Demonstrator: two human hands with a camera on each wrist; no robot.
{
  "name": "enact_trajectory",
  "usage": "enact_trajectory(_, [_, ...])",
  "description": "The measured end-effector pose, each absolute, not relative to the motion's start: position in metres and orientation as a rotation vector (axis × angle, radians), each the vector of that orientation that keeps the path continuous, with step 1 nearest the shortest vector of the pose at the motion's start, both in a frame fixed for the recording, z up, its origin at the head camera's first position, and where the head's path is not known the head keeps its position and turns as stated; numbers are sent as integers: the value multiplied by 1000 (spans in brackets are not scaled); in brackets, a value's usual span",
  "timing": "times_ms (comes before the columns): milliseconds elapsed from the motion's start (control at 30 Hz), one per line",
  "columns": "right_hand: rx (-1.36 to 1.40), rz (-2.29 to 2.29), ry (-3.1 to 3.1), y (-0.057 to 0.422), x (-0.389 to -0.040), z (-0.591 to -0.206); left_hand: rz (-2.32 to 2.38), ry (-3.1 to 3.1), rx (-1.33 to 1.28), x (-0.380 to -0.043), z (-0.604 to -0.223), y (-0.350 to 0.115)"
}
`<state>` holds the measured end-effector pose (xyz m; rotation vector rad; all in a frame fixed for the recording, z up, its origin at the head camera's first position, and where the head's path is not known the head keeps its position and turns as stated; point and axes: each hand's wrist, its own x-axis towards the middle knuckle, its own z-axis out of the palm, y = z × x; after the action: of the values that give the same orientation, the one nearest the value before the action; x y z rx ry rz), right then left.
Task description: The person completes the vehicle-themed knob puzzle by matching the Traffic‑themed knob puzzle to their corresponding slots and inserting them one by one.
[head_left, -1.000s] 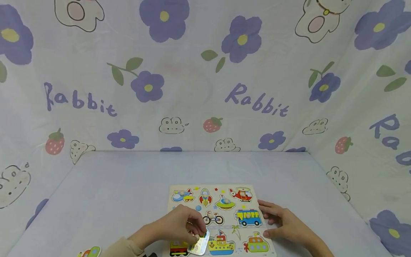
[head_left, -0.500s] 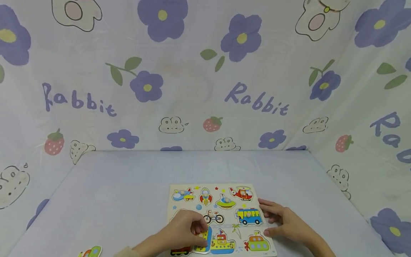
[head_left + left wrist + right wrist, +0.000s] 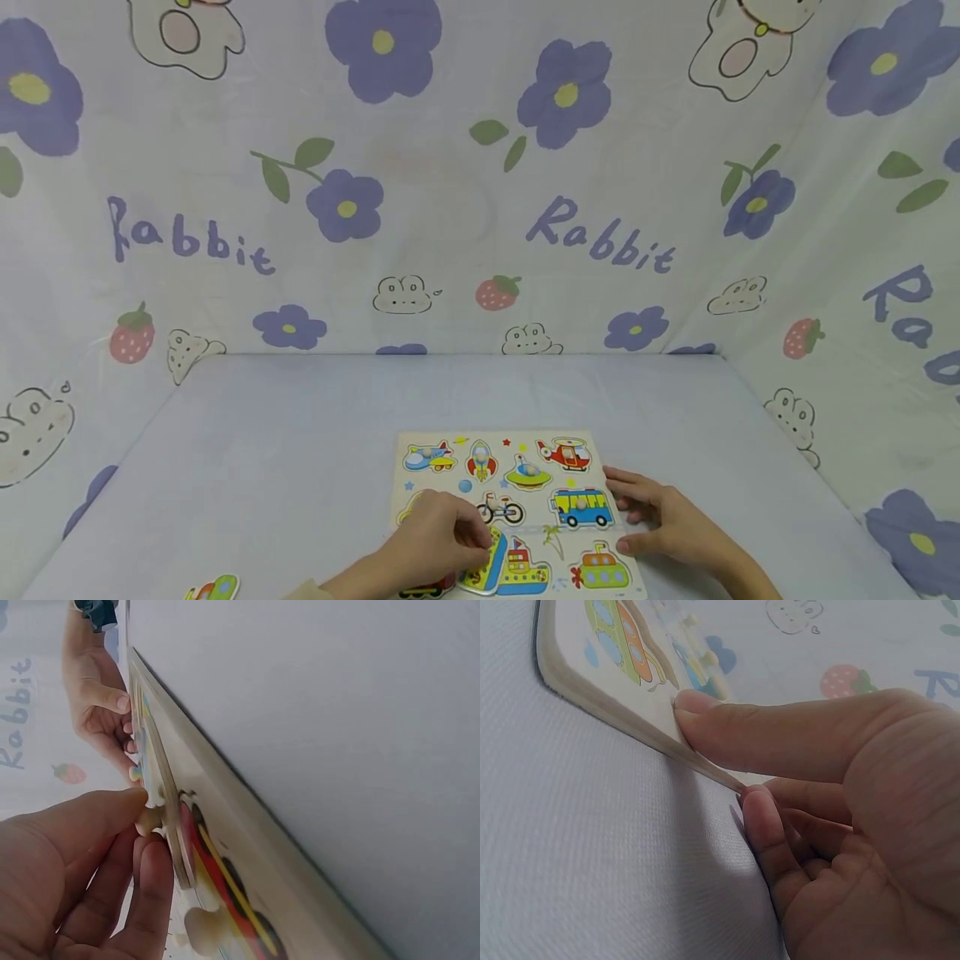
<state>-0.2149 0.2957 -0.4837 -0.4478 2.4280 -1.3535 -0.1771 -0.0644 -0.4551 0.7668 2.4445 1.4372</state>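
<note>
My left hand (image 3: 431,537) pinches the small wooden knob (image 3: 150,819) of a yellow-and-blue ship puzzle piece (image 3: 486,568) between thumb and fingers. Tilted over the board, this piece partly covers the ship picture (image 3: 528,575). The left wrist view shows its edge close above the board, beside the train piece (image 3: 232,889). Along the right side, my right hand (image 3: 667,521) grips the edge of the wooden puzzle board (image 3: 633,577), with the thumb (image 3: 727,731) on top and a fingertip at the rim. The left hand hides part of the board's left side.
On the board are a plane (image 3: 427,456), rocket (image 3: 481,462), helicopter (image 3: 566,454), bicycle (image 3: 501,510), bus (image 3: 582,508) and submarine (image 3: 603,571). A green-and-orange piece (image 3: 215,588) lies on the white table (image 3: 285,467) at left. Patterned cloth (image 3: 450,167) stands behind.
My left hand has turned the ship piece from its shiny tilt to show its printed face, and shifted it slightly right over the ship picture. The right hand stays at the board's edge.
</note>
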Motion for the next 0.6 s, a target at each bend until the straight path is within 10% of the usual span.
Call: enact_trajectory(600, [-463,-1386,2434,295,-217,-486,1636,2283,698,-172,-464,-33])
